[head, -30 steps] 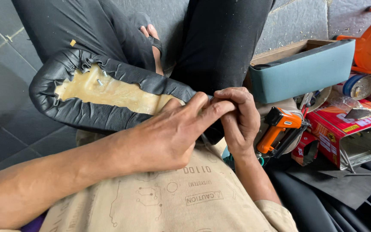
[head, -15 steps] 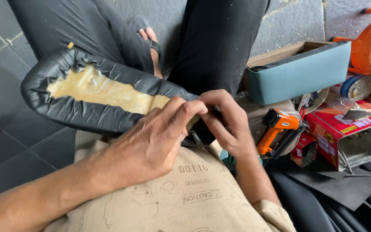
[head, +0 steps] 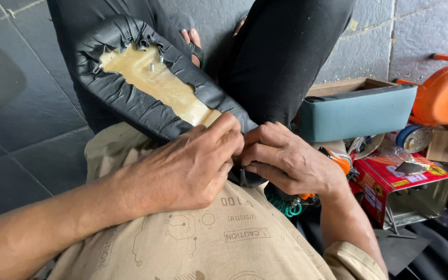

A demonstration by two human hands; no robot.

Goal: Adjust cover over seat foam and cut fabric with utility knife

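Observation:
An upturned seat (head: pixel 146 83) lies across my lap, its yellowish base showing inside a gathered black vinyl cover (head: pixel 130 106). My left hand (head: pixel 187 166) presses fingers down on the cover's near end. My right hand (head: pixel 286 158) pinches the same black edge from the right, fingertips meeting the left hand's. Two small metal studs stick up from the yellow base near its far end.
A person in black trousers and sandals (head: pixel 195 44) sits opposite. A teal padded box (head: pixel 356 111) stands at the right, with an orange blower (head: pixel 447 93), a red carton (head: pixel 400 181), an orange tool (head: pixel 338 158) and a teal coiled hose (head: pixel 286 207) nearby. Dark floor tiles (head: pixel 22 119) lie left.
The view has shifted so the seat appears higher and more central. Both hands stay pinched on the cover's near end, with the fingers regripping slightly.

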